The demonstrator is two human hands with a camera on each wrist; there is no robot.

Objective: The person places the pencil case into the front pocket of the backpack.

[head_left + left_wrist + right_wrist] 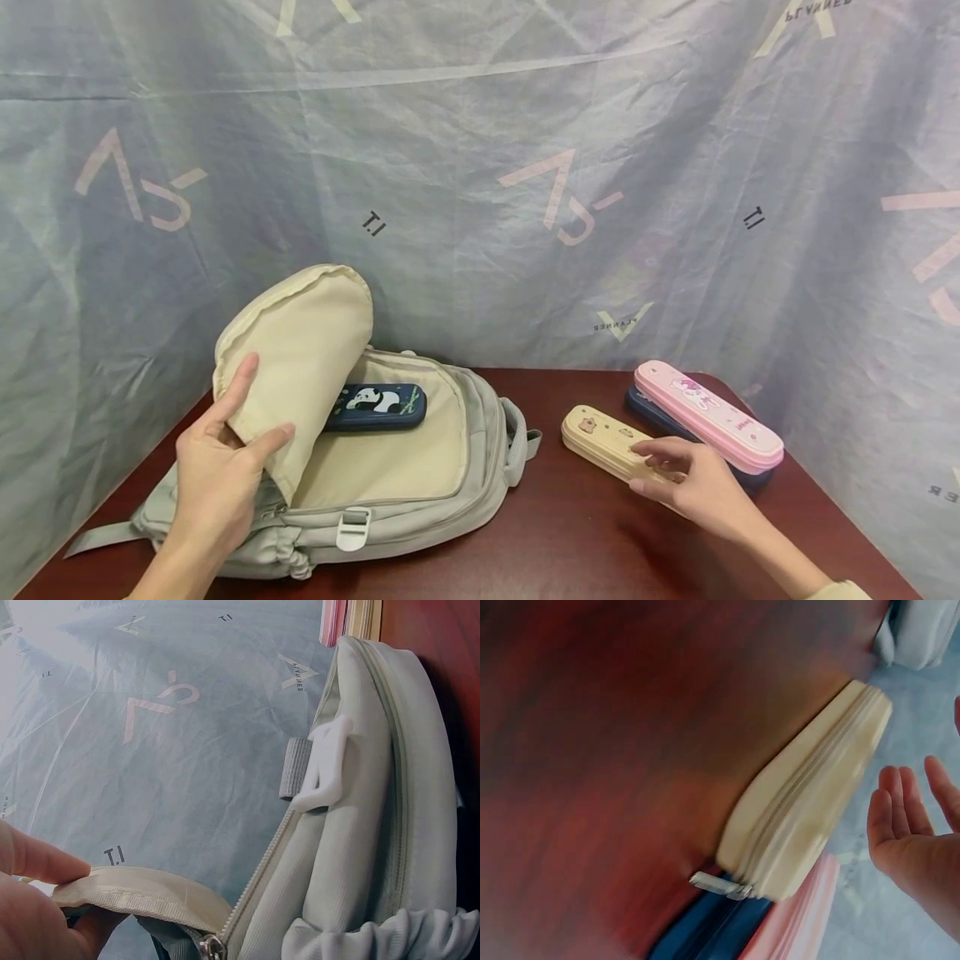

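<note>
A pale grey-green backpack point(487, 450) lies on its back, its cream-lined front flap point(307, 350) folded up to the left. My left hand point(217, 467) pinches the flap's edge between thumb and fingers; the left wrist view shows the flap point(157, 891) between them. Inside the opening rests a navy pencil case with a panda point(382, 407), its left end hidden by the flap. My right hand point(697, 483), fingers loosely bent, hovers over the near end of a yellow pencil case point(600, 440). In the right wrist view a gap separates that hand point(915, 832) from the case point(817, 795).
Behind the yellow case, a pink pencil case point(712, 417) lies on top of a dark blue one point(640, 406). All stand on a reddish-brown table point(540, 533). A grey printed cloth point(450, 167) hangs round the back and sides.
</note>
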